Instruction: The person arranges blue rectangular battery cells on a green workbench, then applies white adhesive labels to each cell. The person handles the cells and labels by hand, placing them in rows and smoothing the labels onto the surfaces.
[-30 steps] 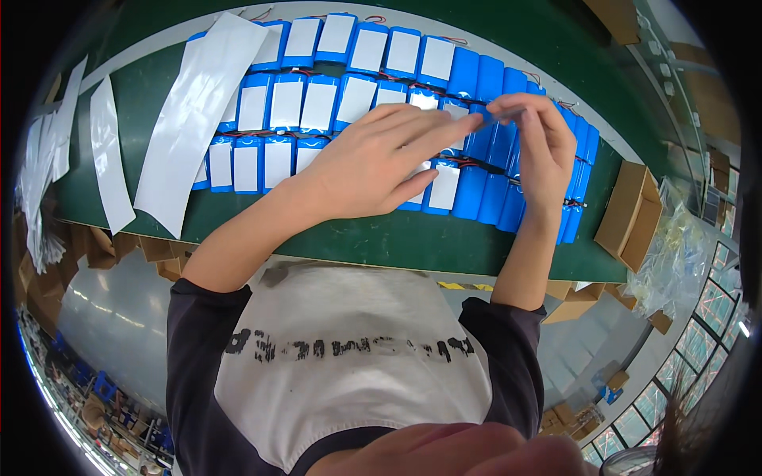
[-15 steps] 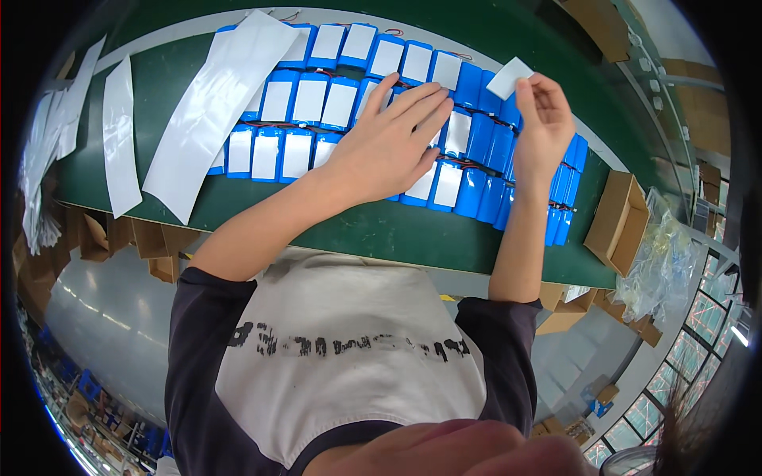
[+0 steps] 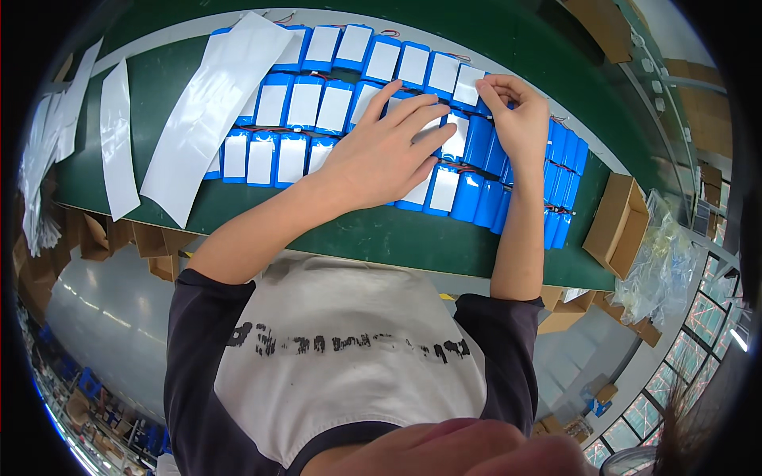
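Note:
Three rows of blue battery packs (image 3: 476, 139) lie side by side on the green table, with thin red wires at their ends. White labels (image 3: 321, 44) cover the packs in the left and middle part; those further right are bare blue. My right hand (image 3: 520, 115) pinches the edge of a white label (image 3: 469, 82), which lies over a pack in the far row. My left hand (image 3: 385, 155) rests with fingers spread over the labelled packs in the middle, holding nothing and hiding several of them.
A wide white backing sheet (image 3: 210, 119) lies across the left end of the rows, beside a narrower white strip (image 3: 119, 143). More white strips (image 3: 55, 151) hang at the left edge. An open cardboard box (image 3: 619, 222) and clear plastic bags (image 3: 659, 254) are at the right.
My right hand has moved left and down, bringing the raised label onto a bare pack in the far row. The left hand stays nearly in place.

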Available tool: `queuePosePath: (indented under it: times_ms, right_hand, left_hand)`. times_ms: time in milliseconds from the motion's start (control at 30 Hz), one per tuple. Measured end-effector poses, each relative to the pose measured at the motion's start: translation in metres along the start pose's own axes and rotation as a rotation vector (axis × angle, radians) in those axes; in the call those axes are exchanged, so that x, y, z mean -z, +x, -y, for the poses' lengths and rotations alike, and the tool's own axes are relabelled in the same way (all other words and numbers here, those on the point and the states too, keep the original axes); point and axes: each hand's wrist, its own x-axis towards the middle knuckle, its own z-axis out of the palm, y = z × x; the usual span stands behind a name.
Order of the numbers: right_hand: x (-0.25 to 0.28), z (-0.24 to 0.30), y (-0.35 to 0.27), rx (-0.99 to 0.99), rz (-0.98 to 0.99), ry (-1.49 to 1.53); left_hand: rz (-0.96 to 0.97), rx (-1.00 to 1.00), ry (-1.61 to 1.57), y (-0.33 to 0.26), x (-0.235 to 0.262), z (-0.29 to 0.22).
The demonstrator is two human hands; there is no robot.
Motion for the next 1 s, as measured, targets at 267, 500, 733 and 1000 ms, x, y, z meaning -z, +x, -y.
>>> queuePosePath:
  times_ms: [267,500,733,1000]
  right_hand:
    - [0.0,0.019,-0.006,0.136,-0.135,-0.201]
    - [0.004,0.011,-0.016,0.322,-0.025,-0.365]
    - [0.009,0.013,-0.022,0.334,0.028,-0.348]
    - [0.009,0.109,-0.039,0.34,0.099,0.308]
  left_hand:
    - [-0.039,-0.033,0.034,0.002,0.003,-0.001]
    - [-0.19,0.193,0.262,-0.039,0.087,0.021]
    - [0.03,0.583,0.488,-0.18,0.149,0.043]
    - [-0.639,0.62,-0.133,-0.138,0.187,0.042]
